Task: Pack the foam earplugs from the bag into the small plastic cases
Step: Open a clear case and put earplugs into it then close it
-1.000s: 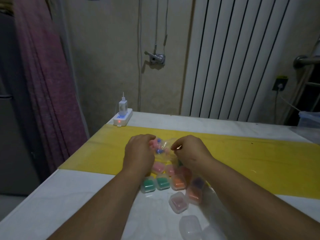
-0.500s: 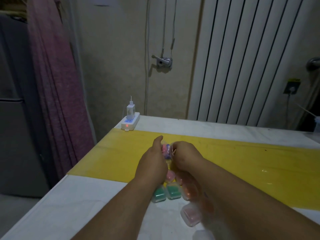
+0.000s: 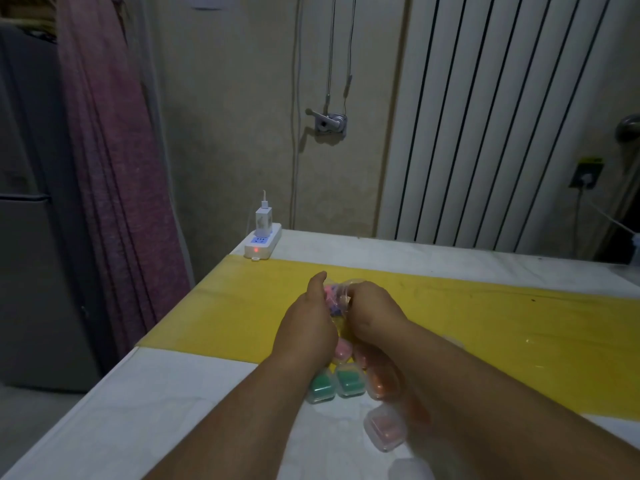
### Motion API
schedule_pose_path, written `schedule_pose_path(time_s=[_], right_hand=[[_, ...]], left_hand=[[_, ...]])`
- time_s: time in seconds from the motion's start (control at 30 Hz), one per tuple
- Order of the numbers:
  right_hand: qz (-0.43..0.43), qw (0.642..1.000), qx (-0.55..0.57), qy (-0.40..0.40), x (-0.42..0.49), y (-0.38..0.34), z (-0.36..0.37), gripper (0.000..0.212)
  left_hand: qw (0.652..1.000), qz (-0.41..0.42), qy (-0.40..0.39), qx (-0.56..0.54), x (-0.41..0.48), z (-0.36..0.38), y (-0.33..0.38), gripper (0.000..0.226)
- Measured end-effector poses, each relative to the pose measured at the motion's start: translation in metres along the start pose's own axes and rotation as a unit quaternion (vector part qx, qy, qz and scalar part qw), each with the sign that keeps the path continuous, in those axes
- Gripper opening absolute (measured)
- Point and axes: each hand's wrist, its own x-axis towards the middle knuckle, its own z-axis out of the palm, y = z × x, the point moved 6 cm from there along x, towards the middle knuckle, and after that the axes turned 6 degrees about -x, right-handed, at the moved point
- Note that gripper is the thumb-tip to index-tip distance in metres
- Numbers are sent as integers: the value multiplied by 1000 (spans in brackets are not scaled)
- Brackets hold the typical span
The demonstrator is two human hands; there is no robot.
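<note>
We face a dim beige wall where thin cords hang down to a metal crank fitting. Right of it we see a white ribbed radiator, and further right a wall socket. On our left a mauve curtain hangs beside a grey cabinet. A yellow strip crosses the white worktop, and at its far left corner sits a power strip with a red light, a white charger plugged in.
</note>
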Motion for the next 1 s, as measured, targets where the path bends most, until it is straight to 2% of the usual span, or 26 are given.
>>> schedule_pose_path(time_s=[0.2,0.33,0.53,0.67,0.8,0.9,1.0], right_hand=[[-10,999,-26,-16,7,-1,5,24],[13,1000,-16,0,10,4,0,6],[16,999,-33,-16,10,3,4,23],[-3,998,-59,-7,6,2,3,22],[-2,1000,-10,30,2,4,-3,12],[17,998,7,62,-3,11,-9,17],[39,988,68,131,-10,21,-22,16]], left_hand=[[1000,-6,-8,-4,1,0,-1,82],[1000,2,0,0,2,1,-2,79],[1000,6,2,-5,3,2,-3,77],[1000,7,0,4,3,2,-2,78],[1000,7,-1,18,2,2,-1,79],[1000,6,1,23,3,2,-2,78],[1000,11,6,24,3,2,-1,75]])
